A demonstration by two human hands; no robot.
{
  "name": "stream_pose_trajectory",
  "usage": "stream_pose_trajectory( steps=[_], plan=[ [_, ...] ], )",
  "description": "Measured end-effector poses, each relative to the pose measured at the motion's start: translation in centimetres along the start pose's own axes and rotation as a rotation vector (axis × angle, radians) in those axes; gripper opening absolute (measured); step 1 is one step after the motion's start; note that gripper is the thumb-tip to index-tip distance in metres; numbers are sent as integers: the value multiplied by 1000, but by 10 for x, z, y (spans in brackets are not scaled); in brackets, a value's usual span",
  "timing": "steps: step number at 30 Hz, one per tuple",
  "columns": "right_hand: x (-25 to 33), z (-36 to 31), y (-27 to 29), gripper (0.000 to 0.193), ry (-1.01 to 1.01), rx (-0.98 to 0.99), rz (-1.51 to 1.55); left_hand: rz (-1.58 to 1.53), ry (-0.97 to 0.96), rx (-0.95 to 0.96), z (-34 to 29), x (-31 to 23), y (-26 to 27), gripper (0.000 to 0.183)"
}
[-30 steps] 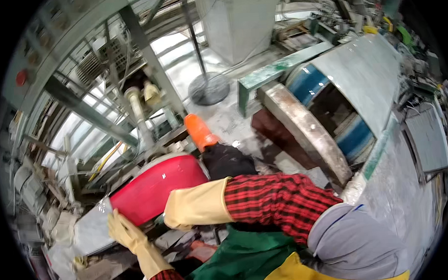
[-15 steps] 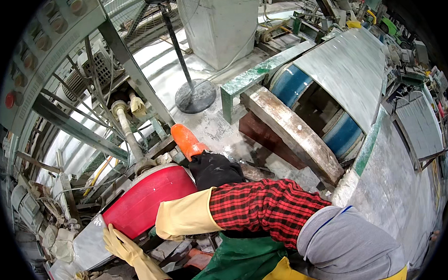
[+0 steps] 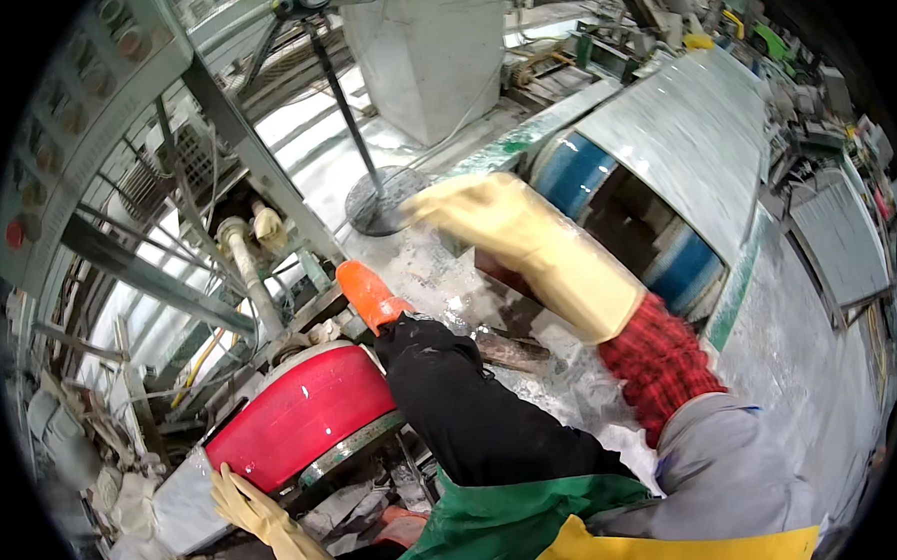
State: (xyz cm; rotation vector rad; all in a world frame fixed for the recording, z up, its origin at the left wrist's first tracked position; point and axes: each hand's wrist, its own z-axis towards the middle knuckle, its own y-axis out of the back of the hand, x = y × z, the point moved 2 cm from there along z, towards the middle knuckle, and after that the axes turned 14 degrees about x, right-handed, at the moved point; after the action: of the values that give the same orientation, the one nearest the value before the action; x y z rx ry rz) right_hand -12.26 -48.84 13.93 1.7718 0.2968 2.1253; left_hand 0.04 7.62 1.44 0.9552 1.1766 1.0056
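My left hand (image 3: pixel 246 509), in a cream rubber glove, has its fingers stretched out by the lower left corner of a red curved belt or wheel face (image 3: pixel 304 411), where it meets a pale grey panel (image 3: pixel 185 502). Whether the fingertips touch the red surface I cannot tell. My right hand (image 3: pixel 486 218), gloved alike, is raised in front of a machine with blue wheels (image 3: pixel 576 174). Its fingers point left, look stretched out and are blurred at the tips; nothing shows in them. Below it runs my black trouser leg (image 3: pixel 464 399), ending in an orange boot (image 3: pixel 367 292).
A control panel with round knobs (image 3: pixel 81 106) stands at the left. Ahead, a fan's round base (image 3: pixel 385 198) sits on the wet floor near a pale pillar (image 3: pixel 424 61). A sloping grey cover (image 3: pixel 682 130) lies over the blue wheels. A brownish slab (image 3: pixel 512 349) lies near my leg.
My right hand has swung up and away from the red surface, to the right and forward. The red surface's lower edge and my leg are uncovered. My left hand stays nearly in place.
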Motion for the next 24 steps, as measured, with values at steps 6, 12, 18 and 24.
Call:
stream_pose_trajectory(
  steps=[6, 12, 18, 24],
  plan=[
    [-102, -199, 189, 70, -941, -314, -1259, -86, -145, 0, 8, -33, 12, 37],
    [-147, -248, 211, 62, -1424, -271, -1159, 32, -85, -126, -2, -19, 6, 30],
    [-186, -278, 278, 81, -1622, -506, -848, -89, -155, -197, 2, -25, 10, 26],
    [-176, -322, 332, 64, -1144, -385, -923, 50, -289, -420, 3, -32, 11, 20]
  ],
)
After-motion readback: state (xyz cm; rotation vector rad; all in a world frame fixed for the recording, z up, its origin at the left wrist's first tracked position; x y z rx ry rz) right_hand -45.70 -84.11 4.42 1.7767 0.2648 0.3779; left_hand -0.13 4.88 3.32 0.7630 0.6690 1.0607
